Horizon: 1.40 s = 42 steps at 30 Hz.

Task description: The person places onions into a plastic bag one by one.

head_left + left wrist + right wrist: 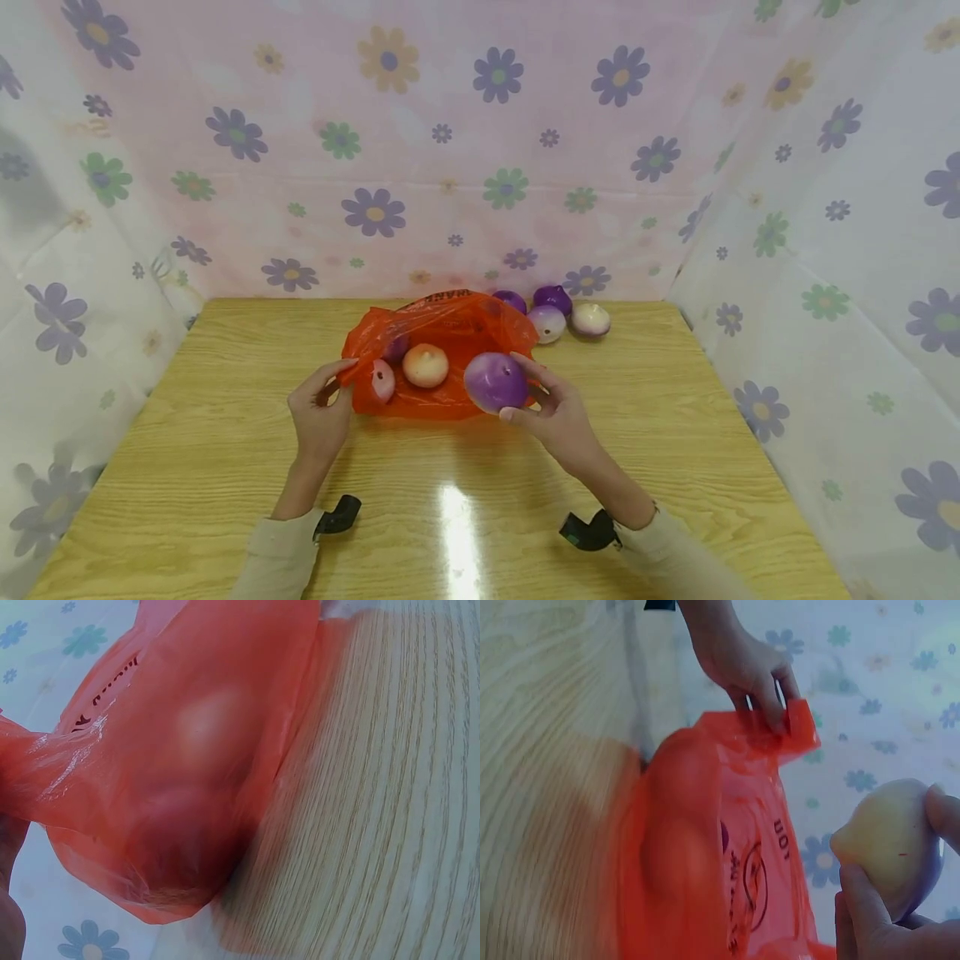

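Observation:
A red plastic bag (450, 321) lies on the table with its mouth towards the person; a cream onion (426, 367), a pink one (382, 381) and a dark purple one show inside. The left hand (322, 412) pinches the bag's left edge, as the right wrist view also shows. In the right hand (558, 417) is a purple onion (495, 382), gripped between thumb and fingers at the right side of the bag's mouth. Its pale, pointed side (889, 844) faces the right wrist camera. In the left wrist view, the bag (202, 750) blurs the onions within it.
Behind the bag's right side several more onions stand together: dark purple (552, 299), pale purple (547, 324) and white (591, 320), with another partly hidden. The wooden table (637, 400) is bordered by flower-patterned cloth (450, 167) at the back and both sides.

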{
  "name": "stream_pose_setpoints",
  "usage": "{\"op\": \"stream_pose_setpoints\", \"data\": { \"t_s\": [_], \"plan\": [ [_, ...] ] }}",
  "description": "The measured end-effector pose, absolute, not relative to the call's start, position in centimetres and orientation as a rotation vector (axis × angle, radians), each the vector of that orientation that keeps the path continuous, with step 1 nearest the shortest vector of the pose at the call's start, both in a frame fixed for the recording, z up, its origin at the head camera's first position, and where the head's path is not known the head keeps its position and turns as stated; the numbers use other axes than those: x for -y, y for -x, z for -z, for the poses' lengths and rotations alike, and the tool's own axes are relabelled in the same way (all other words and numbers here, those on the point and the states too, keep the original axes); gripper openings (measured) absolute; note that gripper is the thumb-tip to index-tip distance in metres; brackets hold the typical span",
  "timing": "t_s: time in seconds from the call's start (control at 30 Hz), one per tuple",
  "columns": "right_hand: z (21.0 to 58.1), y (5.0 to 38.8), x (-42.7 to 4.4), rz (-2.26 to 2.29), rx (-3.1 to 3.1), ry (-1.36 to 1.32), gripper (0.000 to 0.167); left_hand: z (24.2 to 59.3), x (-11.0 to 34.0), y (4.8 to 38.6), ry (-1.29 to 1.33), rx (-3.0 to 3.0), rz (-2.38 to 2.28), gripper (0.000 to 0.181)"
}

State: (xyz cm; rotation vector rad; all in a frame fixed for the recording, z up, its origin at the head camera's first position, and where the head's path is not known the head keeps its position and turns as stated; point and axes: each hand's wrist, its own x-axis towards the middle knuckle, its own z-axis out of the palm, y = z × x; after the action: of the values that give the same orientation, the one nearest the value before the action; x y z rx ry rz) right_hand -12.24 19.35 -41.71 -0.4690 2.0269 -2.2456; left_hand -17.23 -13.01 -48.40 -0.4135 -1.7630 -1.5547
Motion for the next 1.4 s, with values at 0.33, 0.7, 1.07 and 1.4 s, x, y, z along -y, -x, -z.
{"op": "stream_pose_setpoints", "data": {
  "t_s": [0.33,0.7,1.07,1.4],
  "plan": [
    [41.7,13.2,-15.1,2.116,-2.046,0.515,0.072,48.4,13.2,17.1,0.409,1.768,1.552,0.025],
    [42.4,14.7,-12.9,2.119,-2.073,0.482,0.066,48.5,13.0,17.2,0.411,1.751,1.544,0.027],
    [43.5,16.0,-12.1,2.143,-2.177,0.364,0.067,48.3,12.9,17.2,0.436,1.739,1.574,0.025],
    [44.4,17.4,-11.5,2.078,-2.362,0.256,0.066,48.3,13.1,17.3,0.443,1.761,1.577,0.028]
  ]
}}
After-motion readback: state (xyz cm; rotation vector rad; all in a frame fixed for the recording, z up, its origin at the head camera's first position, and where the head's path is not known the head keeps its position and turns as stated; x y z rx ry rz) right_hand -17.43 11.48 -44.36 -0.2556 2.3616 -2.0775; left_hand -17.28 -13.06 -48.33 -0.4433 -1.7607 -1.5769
